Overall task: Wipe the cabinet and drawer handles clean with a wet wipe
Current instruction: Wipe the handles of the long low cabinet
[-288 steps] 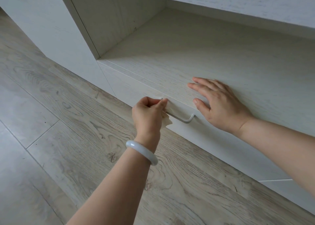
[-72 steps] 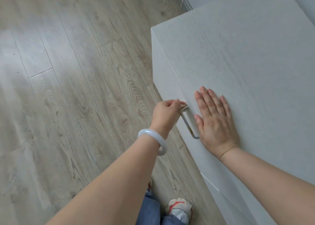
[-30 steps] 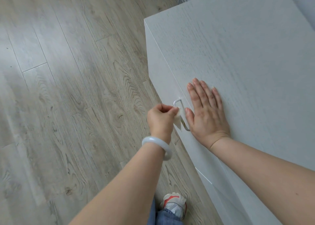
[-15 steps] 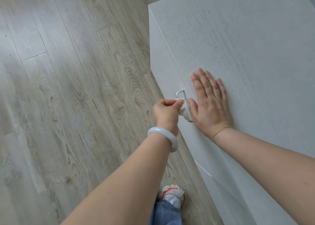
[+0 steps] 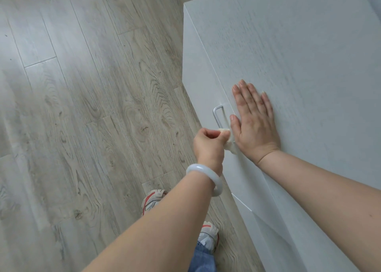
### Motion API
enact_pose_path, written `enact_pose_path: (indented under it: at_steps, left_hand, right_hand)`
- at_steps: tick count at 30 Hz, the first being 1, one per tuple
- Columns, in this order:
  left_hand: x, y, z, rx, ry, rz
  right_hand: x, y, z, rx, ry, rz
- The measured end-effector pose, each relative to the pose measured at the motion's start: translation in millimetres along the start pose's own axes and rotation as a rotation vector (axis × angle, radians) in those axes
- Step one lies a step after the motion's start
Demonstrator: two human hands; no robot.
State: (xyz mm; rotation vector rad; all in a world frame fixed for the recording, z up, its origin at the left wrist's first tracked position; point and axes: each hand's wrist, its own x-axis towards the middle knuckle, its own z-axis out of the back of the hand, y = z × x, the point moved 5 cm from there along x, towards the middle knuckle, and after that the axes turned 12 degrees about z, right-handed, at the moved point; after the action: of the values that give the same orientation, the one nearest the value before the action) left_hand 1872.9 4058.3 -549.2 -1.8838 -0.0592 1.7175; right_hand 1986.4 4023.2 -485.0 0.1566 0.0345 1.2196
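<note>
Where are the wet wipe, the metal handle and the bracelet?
wet wipe (image 5: 290, 143): head view, crumpled part below the fingers.
metal handle (image 5: 216, 117): head view, bare bar.
bracelet (image 5: 208, 174): head view, band on the wrist.

Pale wood grain, thin metal, soft cloth

The cabinet (image 5: 299, 51) has a matt whitish finish with fine wood-grain texture. Its handle (image 5: 216, 115) looks like slim, smooth metal with a dull silver sheen. The wipe (image 5: 289, 142) at the handle's near end is soft, crumpled, off-white fabric. The floor (image 5: 82, 107) on the left shows grey-brown wood-look planks, knotted and satin. The bangle (image 5: 208, 178) is glossy, milky and smooth. The jeans (image 5: 203, 259) are blue denim.
</note>
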Motion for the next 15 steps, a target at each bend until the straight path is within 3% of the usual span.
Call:
enact_pose_path:
  at_steps: [4,9,15]
  left_hand:
    - [-2.0,7.2,3.5,0.069,0.038,0.007]
    - [1.5,-15.2,1.0,-0.111,-0.009,0.020]
    - [-9.9,16.1,-8.7,-0.148,-0.017,0.111]
  right_hand:
    - [-2.5,-11.4,8.2,0.094,0.049,0.080]
    - [-40.6,-20.1,14.8,0.018,0.008,-0.025]
    - [-40.6,-19.7,9.2,-0.025,-0.011,-0.036]
